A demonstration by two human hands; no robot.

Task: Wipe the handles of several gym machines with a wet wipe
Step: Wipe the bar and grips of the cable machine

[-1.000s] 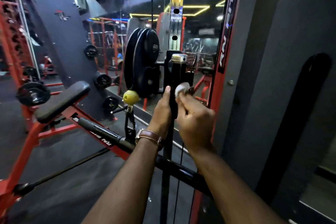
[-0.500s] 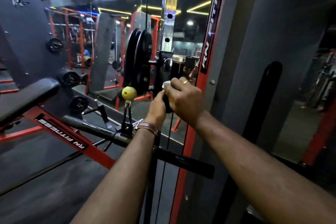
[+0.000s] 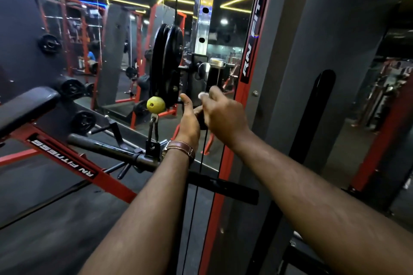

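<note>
A black upright handle (image 3: 215,80) with a chrome cap stands on the cable machine's carriage, beside the black pulley wheel (image 3: 166,67). My left hand (image 3: 190,121) wraps the handle's lower part from the left, thumb up, a brown watch strap on its wrist. My right hand (image 3: 221,115) is closed on the white wet wipe (image 3: 203,95), of which only a small bit shows at the fingertips, and it presses against the handle just above my left hand. The handle's lower part is hidden behind both hands.
A yellow-green cable stopper ball (image 3: 155,104) hangs left of my hands above a black straight bar (image 3: 116,148). A padded bench (image 3: 24,107) on a red frame (image 3: 73,163) lies at left. The machine's red and grey upright (image 3: 252,51) stands right of the handle. A mirror reflects gym racks behind.
My right hand has slid the wipe down the handle from near the top to just above my left hand. The camera moved closer and turned slightly right.
</note>
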